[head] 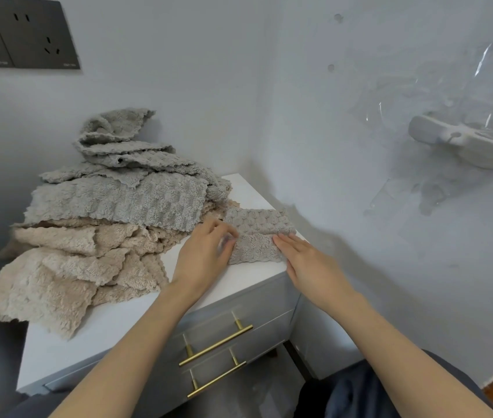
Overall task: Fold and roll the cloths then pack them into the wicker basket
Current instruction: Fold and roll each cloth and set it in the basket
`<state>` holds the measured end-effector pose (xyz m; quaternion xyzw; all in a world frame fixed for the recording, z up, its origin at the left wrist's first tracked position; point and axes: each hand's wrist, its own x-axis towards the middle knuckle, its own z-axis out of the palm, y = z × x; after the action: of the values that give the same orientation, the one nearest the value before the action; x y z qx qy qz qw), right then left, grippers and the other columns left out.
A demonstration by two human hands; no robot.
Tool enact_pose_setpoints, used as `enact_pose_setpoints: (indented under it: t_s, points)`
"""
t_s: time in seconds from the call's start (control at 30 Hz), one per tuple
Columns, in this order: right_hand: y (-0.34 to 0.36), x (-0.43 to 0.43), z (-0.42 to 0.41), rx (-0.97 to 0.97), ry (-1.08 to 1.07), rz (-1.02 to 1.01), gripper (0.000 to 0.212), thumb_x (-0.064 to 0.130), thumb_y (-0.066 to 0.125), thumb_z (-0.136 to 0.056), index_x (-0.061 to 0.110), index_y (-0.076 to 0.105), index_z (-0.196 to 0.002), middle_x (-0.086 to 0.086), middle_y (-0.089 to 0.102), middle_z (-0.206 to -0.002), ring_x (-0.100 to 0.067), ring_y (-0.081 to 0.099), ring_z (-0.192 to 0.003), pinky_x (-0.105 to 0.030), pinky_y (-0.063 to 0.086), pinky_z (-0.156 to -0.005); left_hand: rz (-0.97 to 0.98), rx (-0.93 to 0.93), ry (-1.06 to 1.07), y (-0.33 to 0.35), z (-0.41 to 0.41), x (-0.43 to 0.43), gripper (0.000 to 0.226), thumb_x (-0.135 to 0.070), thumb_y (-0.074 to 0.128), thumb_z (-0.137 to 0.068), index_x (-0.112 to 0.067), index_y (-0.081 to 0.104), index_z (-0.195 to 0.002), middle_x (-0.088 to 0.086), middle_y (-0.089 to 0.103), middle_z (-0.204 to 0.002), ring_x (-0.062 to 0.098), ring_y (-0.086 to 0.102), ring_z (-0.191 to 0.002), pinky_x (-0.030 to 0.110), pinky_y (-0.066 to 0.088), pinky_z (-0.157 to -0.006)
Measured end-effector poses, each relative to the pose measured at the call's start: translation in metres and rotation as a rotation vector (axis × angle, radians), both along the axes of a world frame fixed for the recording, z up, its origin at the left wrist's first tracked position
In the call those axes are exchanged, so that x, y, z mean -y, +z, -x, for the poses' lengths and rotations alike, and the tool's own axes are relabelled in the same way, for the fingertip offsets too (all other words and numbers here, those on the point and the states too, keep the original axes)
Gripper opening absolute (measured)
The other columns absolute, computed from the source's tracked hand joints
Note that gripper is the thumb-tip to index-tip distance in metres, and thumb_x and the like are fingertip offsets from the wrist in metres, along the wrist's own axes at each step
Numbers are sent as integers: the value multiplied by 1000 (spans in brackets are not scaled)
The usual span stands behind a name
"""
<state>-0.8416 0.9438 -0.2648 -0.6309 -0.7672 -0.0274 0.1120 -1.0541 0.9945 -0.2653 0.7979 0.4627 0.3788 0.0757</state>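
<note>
Grey cloth [258,226] folded on cabinet [136,315]; L hand [206,254] pinches left end, R hand [305,263] flat on right.

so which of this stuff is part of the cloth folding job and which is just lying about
Job: folded grey cloth with the left hand and right hand at its ends; grey cloths and beige cloths piled beside it. No wicker basket in view.
Lying about: wall sockets, white wall holder, brass drawer handles.
</note>
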Motion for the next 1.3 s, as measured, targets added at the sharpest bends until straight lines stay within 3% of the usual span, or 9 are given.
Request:
enact_pose_setpoints:
  t_s: [0.1, 0.23, 0.47, 0.57, 0.63, 0.73, 0.93, 1.07, 1.3]
  points:
    - [2, -1, -5, -73, 9, 10, 60, 5, 39, -96, 30, 27, -149, 12, 31, -153, -9, 26, -140, -27, 37, -103, -59, -121, -115, 0, 7, 0, 26, -7, 64, -85, -14, 71, -109, -1, 68, -114, 21, 58, -107, 33, 45, -94]
    - [1, -3, -4, -194, -14, 6, 56, 3, 41, -90, 27, 36, -141, 2, 47, -138, -16, 39, -127, -34, 46, -83, 38, -266, -146, -3, 15, 0, 49, -19, 61, -83, -19, 56, -132, -7, 56, -134, 14, 47, -127, 28, 33, -109]
    - [-3, -9, -10, -236, 18, -9, 37, 21, 47, -97, 23, 42, -134, 3, 51, -132, -17, 44, -121, -37, 45, -88, 178, -104, -90, -3, 10, -3, 38, -21, 58, -91, -22, 56, -129, -4, 64, -117, 16, 49, -118, 31, 39, -98]
    - [0, -12, -13, -362, 33, -9, 34, 20, 50, -97, 21, 51, -131, 4, 55, -125, -15, 51, -111, -26, 41, -87, 286, 22, -104, 1, 10, -5, 27, -21, 57, -92, -26, 62, -118, -6, 63, -103, 14, 52, -103, 30, 41, -84]
    - [4, -14, -14, -512, 31, 7, 30, 19, 52, -96, 22, 57, -126, 5, 58, -114, -9, 55, -94, -14, 39, -79, 338, 43, -121, 4, 10, -6, 12, -22, 55, -93, -33, 60, -94, -4, 61, -86, 16, 52, -86, 30, 37, -70]
    - [6, -15, -14, -687, -35, 59, 22, 25, 57, -94, 24, 61, -116, 5, 62, -93, 2, 50, -69, -6, 36, -66, 410, 56, -109, 9, 10, -4, 27, -22, 52, -94, -18, 45, -69, 2, 48, -66, 18, 42, -64, 33, 29, -60]
    - [11, -15, -13, -839, -130, 125, 3, 37, 61, -90, 34, 59, -90, 13, 47, -56, 0, 40, -50, -14, 31, -51, 509, 39, -21, 15, 9, 0, 38, -28, 49, -94, -15, 31, -63, -3, 33, -58, 16, 30, -56, 33, 22, -57]
    - [13, -16, -9, -868, -234, 136, 18, 46, 67, -83, 32, 57, -85, 17, 49, -51, 3, 44, -47, -14, 31, -49, 549, 31, 56, 18, 7, 2, 39, -45, 45, -80, -18, 26, -61, -4, 29, -55, 16, 28, -54, 31, 21, -54]
    - [14, -19, 2, -750, -434, 62, 31, 53, 70, -74, 34, 57, -95, 11, 60, -78, -14, 58, -85, -31, 46, -71, 475, -5, 227, 11, 2, 0, 43, -38, 58, -81, -19, 32, -52, -5, 32, -52, 16, 33, -53, 27, 22, -50]
